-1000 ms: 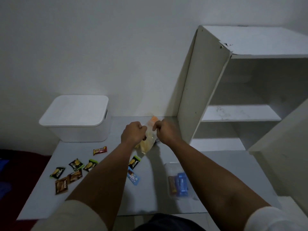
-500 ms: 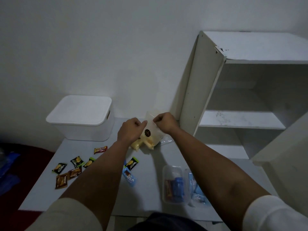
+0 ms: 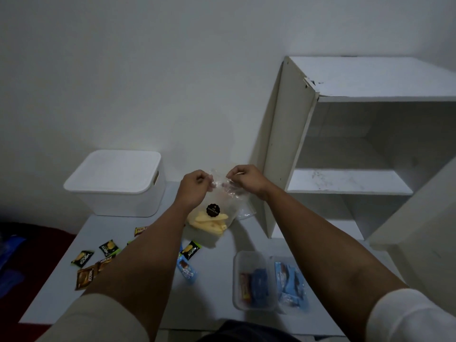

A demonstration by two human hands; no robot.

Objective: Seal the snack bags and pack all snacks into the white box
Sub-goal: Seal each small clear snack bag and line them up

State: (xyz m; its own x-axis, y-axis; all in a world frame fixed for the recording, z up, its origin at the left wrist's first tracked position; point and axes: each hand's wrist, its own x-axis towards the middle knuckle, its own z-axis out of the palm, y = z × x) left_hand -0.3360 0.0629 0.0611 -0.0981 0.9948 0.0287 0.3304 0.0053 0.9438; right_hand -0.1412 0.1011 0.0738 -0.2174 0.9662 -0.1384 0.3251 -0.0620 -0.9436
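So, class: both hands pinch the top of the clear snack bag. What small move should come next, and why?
Probably press the bag's top edge shut: the left hand and right hand pinch the clear snack bag at its top, and the white box still has its lid on.

Both bare forearms reach forward from pale sleeves, converging toward the far middle. The left hand (image 3: 195, 187) and right hand (image 3: 243, 178) sit raised side by side, a small gap between them — fingers curled, each grip pinching the top edge of a clear bag (image 3: 222, 206).
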